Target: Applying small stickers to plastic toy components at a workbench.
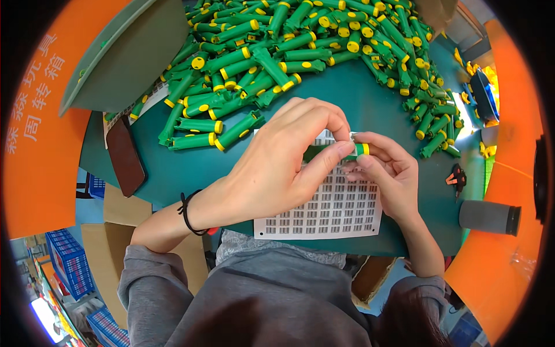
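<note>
A small green plastic tube with a yellow end (363,149) is held between my two hands over the table. My left hand (289,153) closes around its green part, thumb and forefinger pinched together near the yellow end. A pale scrap shows by these fingertips, too small to make out clearly. My right hand (393,170) grips the yellow end with curled fingers and thumb. Beneath both hands lies a white sheet of small printed barcode labels (318,222), partly covered by them. Much of the tube is hidden behind my left fingers.
A large heap of similar green tubes (289,55) covers the table's far side. A grey-green tub (130,63) stands far left, with a dark brown flat case (125,156) nearby. To the right are a grey tumbler (488,217) and a small black-and-orange tool (457,178).
</note>
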Demonstrator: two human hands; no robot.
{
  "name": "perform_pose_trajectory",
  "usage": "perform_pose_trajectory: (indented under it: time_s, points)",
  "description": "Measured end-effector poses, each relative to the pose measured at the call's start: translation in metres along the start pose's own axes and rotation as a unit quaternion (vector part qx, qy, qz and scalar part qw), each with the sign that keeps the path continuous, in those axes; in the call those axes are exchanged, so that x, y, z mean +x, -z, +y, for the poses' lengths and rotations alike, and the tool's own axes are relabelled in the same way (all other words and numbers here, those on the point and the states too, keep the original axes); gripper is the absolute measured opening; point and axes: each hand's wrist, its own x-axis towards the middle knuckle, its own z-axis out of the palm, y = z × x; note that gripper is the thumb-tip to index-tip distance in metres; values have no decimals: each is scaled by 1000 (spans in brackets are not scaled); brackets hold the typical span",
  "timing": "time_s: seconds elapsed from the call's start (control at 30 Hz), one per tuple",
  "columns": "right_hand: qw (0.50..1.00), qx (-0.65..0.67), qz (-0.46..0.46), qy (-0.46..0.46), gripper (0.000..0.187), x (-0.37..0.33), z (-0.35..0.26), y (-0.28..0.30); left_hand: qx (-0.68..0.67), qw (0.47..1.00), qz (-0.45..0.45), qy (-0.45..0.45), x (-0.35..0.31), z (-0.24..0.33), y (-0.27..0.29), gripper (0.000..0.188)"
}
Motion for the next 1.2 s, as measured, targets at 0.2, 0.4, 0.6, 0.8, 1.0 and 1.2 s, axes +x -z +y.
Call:
perform_pose_trajectory:
  time_s: [0.2, 0.4, 0.6, 0.8, 1.0, 1.2]
  points:
    - [997, -19, -8, 69, 35, -12, 3, 2, -48, 997, -51, 14, 2, 6, -8, 10]
    - [988, -76, -25, 135, 39, -13, 5, 2, -37, 996, -70, 31, 2, 9, -5, 10]
    - [982, -83, -32, 163, 40, -14, 7, 1, -15, 998, -63, 23, 2, 9, -7, 11]
    - [981, -90, -30, 170, 39, -13, 8, 2, -1, 997, -71, 30, 3, 9, -7, 11]
    - [982, -98, -22, 157, 39, -14, 5, 0, -8, 995, -84, 49, 3, 10, -6, 12]
    - [983, -99, -21, 156, 39, -15, 5, 0, -8, 995, -82, 59, 3, 10, -7, 11]
